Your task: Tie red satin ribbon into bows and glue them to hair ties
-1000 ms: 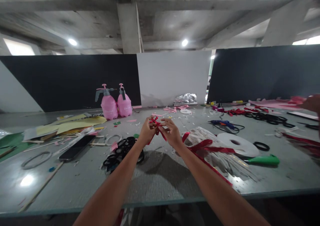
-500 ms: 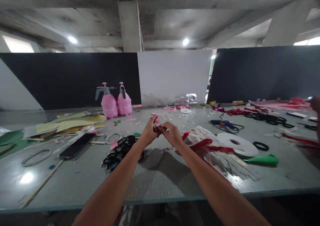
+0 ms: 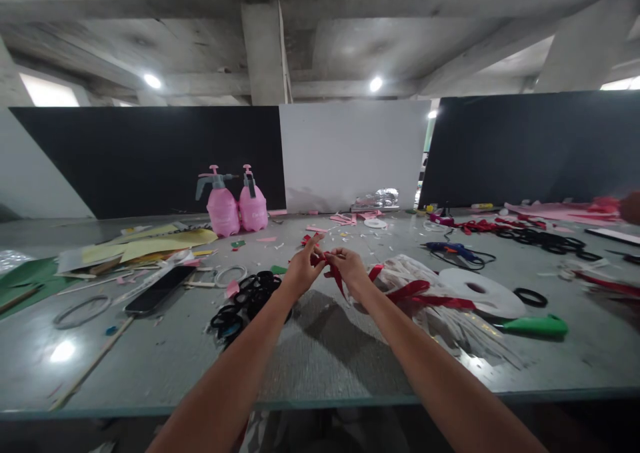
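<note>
Bottles (image 3: 223, 211), insides hidden, stand beyond hands (image 3: 303, 270) pinching red ribbon (image 3: 338, 279).

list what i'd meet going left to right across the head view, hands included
Green sheet → black phone → two pink spray bottles → left hand → right hand, both hands holding a red ribbon → white roll → single black ring

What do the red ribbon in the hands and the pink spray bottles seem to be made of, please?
Red ribbon: likely fabric, perhaps satin; a thin strip hangs softly, sheen unclear. Pink spray bottles: probably moulded plastic, smooth, low-gloss, with rounded bodies.
</note>
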`<action>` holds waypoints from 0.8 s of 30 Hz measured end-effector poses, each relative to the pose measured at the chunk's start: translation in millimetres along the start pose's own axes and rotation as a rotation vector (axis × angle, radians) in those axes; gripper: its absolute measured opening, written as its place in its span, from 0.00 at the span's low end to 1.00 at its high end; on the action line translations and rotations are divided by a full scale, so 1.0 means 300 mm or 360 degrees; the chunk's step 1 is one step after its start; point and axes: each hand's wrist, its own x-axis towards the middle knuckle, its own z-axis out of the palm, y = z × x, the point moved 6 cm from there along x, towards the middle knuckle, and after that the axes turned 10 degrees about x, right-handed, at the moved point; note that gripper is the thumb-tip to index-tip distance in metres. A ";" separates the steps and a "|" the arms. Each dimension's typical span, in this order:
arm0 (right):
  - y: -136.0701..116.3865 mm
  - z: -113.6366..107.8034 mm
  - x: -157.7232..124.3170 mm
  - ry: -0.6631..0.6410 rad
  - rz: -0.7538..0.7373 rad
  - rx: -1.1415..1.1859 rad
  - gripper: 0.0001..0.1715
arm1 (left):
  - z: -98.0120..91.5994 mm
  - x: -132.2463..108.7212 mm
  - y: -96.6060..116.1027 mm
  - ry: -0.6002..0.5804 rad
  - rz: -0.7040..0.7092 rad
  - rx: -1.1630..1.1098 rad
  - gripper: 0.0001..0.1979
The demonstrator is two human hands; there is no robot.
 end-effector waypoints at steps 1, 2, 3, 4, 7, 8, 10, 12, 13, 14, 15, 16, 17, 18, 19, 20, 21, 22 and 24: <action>-0.005 0.002 0.001 -0.0034 0.0014 -0.0051 0.18 | -0.002 0.000 -0.002 0.0002 -0.0007 0.0016 0.30; -0.009 0.004 0.001 -0.0067 0.0035 -0.0102 0.18 | -0.005 0.001 -0.005 0.0006 -0.0016 0.0025 0.30; -0.013 0.007 0.000 -0.0101 0.0059 -0.0148 0.18 | -0.008 0.002 -0.008 0.0011 -0.0025 0.0029 0.31; -0.017 0.009 -0.002 -0.0136 0.0084 -0.0187 0.18 | -0.009 0.004 -0.011 0.0010 -0.0030 0.0029 0.31; -0.023 0.015 -0.013 -0.0224 0.0156 -0.0261 0.19 | -0.010 0.006 -0.016 -0.0009 -0.0028 0.0014 0.31; -0.024 0.015 -0.017 -0.0246 0.0175 -0.0275 0.19 | -0.008 0.006 -0.018 -0.0017 -0.0030 0.0004 0.31; -0.025 0.016 -0.026 -0.0291 0.0209 -0.0300 0.20 | -0.005 0.007 -0.027 -0.0023 -0.0055 -0.0034 0.32; -0.021 0.019 -0.033 -0.0354 0.0254 -0.0317 0.19 | 0.000 0.008 -0.040 -0.0027 -0.0103 -0.0102 0.32; -0.018 0.019 -0.036 -0.0382 0.0287 -0.0304 0.19 | 0.004 0.010 -0.049 -0.0029 -0.0138 -0.0158 0.33; -0.013 0.019 -0.039 -0.0405 0.0332 -0.0272 0.19 | 0.007 0.012 -0.059 -0.0036 -0.0188 -0.0241 0.33; -0.006 0.020 -0.042 -0.0428 0.0389 -0.0221 0.18 | 0.013 0.013 -0.070 -0.0060 -0.0250 -0.0357 0.34; 0.001 0.021 -0.045 -0.0450 0.0448 -0.0156 0.18 | 0.020 0.014 -0.079 -0.0104 -0.0321 -0.0513 0.35; 0.007 0.023 -0.049 -0.0475 0.0505 -0.0087 0.17 | 0.030 0.014 -0.085 -0.0171 -0.0394 -0.0701 0.36; 0.012 0.027 -0.054 -0.0508 0.0560 -0.0023 0.17 | 0.040 0.012 -0.087 -0.0257 -0.0459 -0.0906 0.36; 0.017 0.034 -0.060 -0.0549 0.0608 0.0032 0.16 | 0.048 0.008 -0.083 -0.0351 -0.0506 -0.1109 0.36; 0.019 0.041 -0.066 -0.0589 0.0640 0.0080 0.16 | 0.053 0.003 -0.074 -0.0439 -0.0534 -0.1292 0.35; 0.020 0.048 -0.073 -0.0619 0.0657 0.0123 0.16 | 0.053 -0.002 -0.065 -0.0503 -0.0548 -0.1446 0.33; 0.018 0.054 -0.080 -0.0640 0.0664 0.0159 0.16 | 0.049 -0.007 -0.056 -0.0532 -0.0556 -0.1565 0.31; 0.011 0.066 -0.094 -0.0673 0.0662 0.0210 0.15 | 0.037 -0.014 -0.045 -0.0520 -0.0561 -0.1706 0.28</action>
